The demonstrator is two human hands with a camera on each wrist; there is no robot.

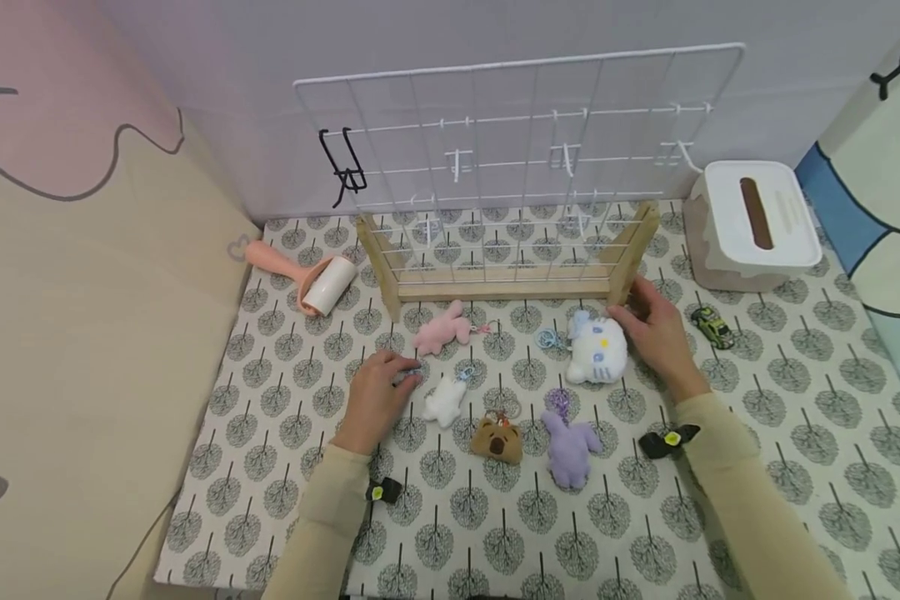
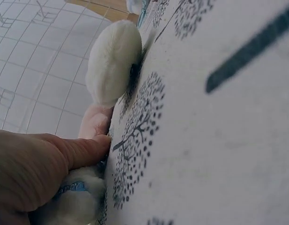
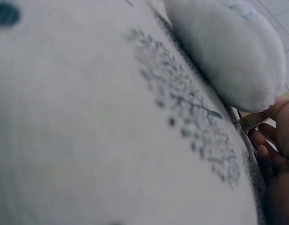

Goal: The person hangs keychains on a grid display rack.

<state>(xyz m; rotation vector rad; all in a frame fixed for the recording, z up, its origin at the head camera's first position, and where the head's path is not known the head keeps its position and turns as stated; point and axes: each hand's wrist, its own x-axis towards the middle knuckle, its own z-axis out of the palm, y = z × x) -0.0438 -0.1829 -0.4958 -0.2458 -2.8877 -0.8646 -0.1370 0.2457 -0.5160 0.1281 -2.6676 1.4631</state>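
Note:
My left hand (image 1: 378, 400) rests low on the cloth, its fingers curled round a white plush with a blue chain (image 2: 76, 187). In the head view that plush is mostly hidden under the hand. Beside it lie a white plush keychain (image 1: 445, 401) and a pink plush keychain (image 1: 441, 330). My right hand (image 1: 660, 337) is at the right edge of a white cat-face plush (image 1: 598, 350), thumb tip at its side. Its other fingers are loosely bent near the rack's wooden foot (image 1: 626, 271). A brown bear-face plush (image 1: 497, 442) and a purple plush (image 1: 570, 454) lie nearer the front.
A white wire grid rack (image 1: 521, 179) with several hooks stands at the back on wooden feet. A peach-handled lint roller (image 1: 330, 285) lies to the left. On the right are a white-lidded tissue box (image 1: 783, 217) and a small green toy car (image 1: 712, 327).

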